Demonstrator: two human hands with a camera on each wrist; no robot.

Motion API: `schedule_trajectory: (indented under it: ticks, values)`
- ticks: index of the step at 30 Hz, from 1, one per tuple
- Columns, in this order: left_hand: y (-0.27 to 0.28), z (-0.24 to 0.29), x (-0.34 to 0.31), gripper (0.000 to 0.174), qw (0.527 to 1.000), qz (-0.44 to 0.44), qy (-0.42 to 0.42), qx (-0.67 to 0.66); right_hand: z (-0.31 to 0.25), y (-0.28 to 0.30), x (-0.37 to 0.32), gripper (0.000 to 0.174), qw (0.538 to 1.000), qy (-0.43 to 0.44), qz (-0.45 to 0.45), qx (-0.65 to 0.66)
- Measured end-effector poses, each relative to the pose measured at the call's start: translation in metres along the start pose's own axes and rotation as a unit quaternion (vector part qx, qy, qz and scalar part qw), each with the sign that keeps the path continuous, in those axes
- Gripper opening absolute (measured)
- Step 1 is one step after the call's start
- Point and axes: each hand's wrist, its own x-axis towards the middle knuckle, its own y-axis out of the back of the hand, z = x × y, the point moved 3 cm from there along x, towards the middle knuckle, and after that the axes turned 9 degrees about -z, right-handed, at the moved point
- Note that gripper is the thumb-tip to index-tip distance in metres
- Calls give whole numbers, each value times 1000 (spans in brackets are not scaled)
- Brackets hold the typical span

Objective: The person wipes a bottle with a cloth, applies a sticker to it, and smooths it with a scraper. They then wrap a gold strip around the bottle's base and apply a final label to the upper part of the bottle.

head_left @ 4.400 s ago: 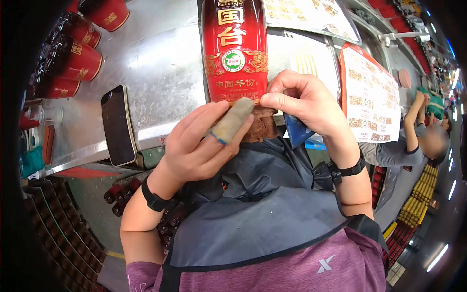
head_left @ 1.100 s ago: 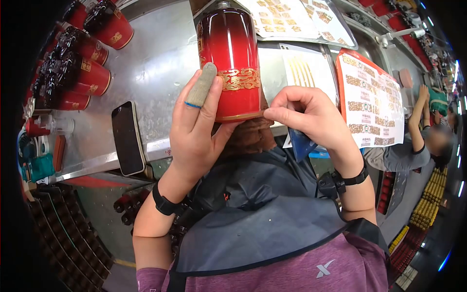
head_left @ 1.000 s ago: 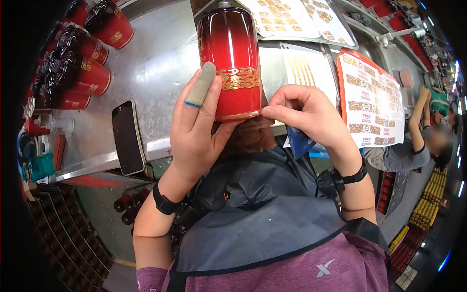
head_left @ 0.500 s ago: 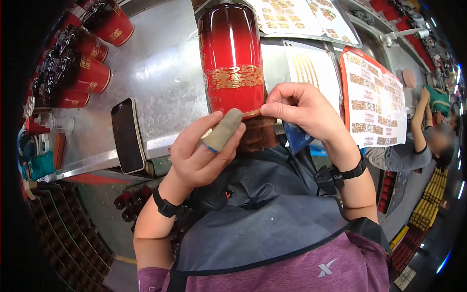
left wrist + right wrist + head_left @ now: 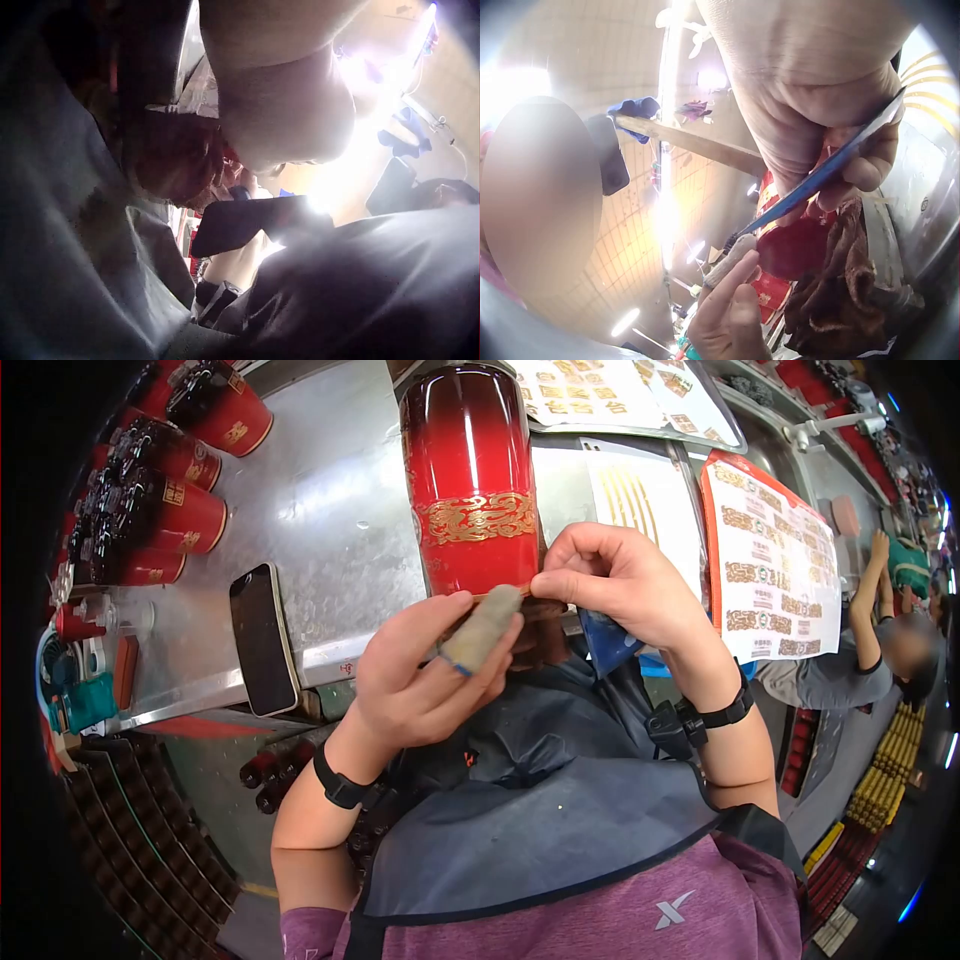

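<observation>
A glossy red bottle (image 5: 470, 460), dark toward its far end and banded with gold scrollwork, lies with its base toward me. Beneath that base is a brown cloth (image 5: 836, 300). My left hand (image 5: 420, 680) has its extended fingers at the base rim; a grey finger cot (image 5: 483, 632) with a blue edge covers one fingertip. On the other side of the rim, my right hand (image 5: 630, 588) brings thumb and index finger together. Its fingers also hold a thin blue scraper (image 5: 810, 187), seen edge-on in the right wrist view. The left wrist view is mostly dark.
Several red bottles (image 5: 175, 510) stand at the left of the metal table. A phone (image 5: 264, 640) lies near the front edge. Sheets of gold stickers (image 5: 600, 395), a sheet of gold strips (image 5: 632, 490) and an orange-edged label sheet (image 5: 770, 560) lie on the right. Another person (image 5: 850, 650) works farther right.
The bottle has turned from its lettered front to the scroll band. My left hand has moved from the bottle's side down to its base rim, while the right hand stays at the rim.
</observation>
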Motion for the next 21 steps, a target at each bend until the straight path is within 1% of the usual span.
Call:
schedule_trajectory:
  ticks: [1, 2, 3, 5, 6, 7, 9, 10, 15, 17, 21]
  values:
    - [-3, 1, 4, 27, 1000, 2, -25, -4, 1, 0, 0, 11, 1000, 9, -1, 7]
    - [-11, 1, 3, 31, 999, 16, -44, 3, 1, 0, 0, 11, 1000, 19, -1, 14]
    - [-15, 2, 6, 31, 999, 17, -45, 2, 0, 0, -1, 11, 1000, 19, 0, 13]
    - [-19, 0, 10, 40, 998, 32, 37, 28, -3, -1, -3, 9, 1000, 24, -5, 18]
    - [-18, -4, 17, 53, 995, -9, 91, 33, -5, -2, -5, 9, 1000, 24, -4, 19]
    - [-15, -8, 21, 53, 995, -10, 90, 32, -9, -3, -6, 9, 1000, 19, 1, 8]
    - [-13, -19, 22, 62, 992, -8, 125, 10, -16, -5, -12, 8, 1000, 13, 6, -1]
    - [-12, -19, 22, 66, 992, -8, 129, -6, -19, -5, -15, 9, 1000, 12, 16, -13]
    - [-14, -25, 13, 69, 987, 18, 147, -58, -23, -2, -21, 10, 999, 11, 28, -35]
    - [-16, -26, 10, 71, 985, 27, 153, -79, -20, -1, -19, 15, 998, 27, 37, -31]
    - [-22, -30, 0, 72, 977, 49, 169, -121, -16, -1, -16, 15, 998, 25, 35, -36]
